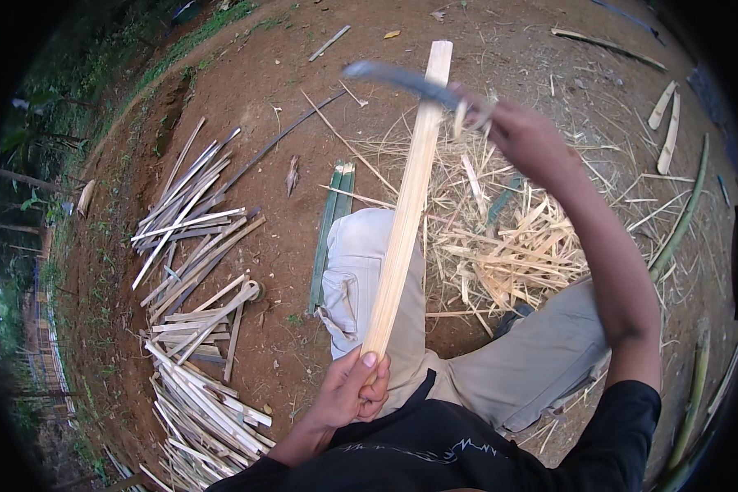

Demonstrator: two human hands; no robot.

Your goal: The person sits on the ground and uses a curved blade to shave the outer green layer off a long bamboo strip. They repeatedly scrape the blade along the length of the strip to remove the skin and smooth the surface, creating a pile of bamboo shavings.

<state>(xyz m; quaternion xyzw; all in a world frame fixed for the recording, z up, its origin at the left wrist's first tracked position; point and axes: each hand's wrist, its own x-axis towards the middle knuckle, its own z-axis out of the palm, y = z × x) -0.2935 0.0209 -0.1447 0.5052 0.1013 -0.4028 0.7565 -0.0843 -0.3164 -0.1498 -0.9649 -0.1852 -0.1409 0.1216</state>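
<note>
A long, pale bamboo slat (405, 221) slants up and away from my lap, passing over my left knee. Around its near end my left hand (354, 389) is closed, thumb on top. My right hand (525, 139) grips the handle of a curved machete (402, 79), partly smeared by motion. Its blade crosses the slat near the far end, pointing left; whether it touches the wood I cannot tell. A small pale curl of wood shows beside the right fingers. Under the slat, beyond my right leg, lies a heap of bamboo shavings (516, 254).
Bundles of split bamboo strips (209, 402) lie on the brown soil to my left. Green bamboo pieces (331, 230) rest beside my left knee. A curved green pole (685, 213) lies at the right, with pale offcuts (669, 135) farther off. Greenery (24, 156) borders the far left.
</note>
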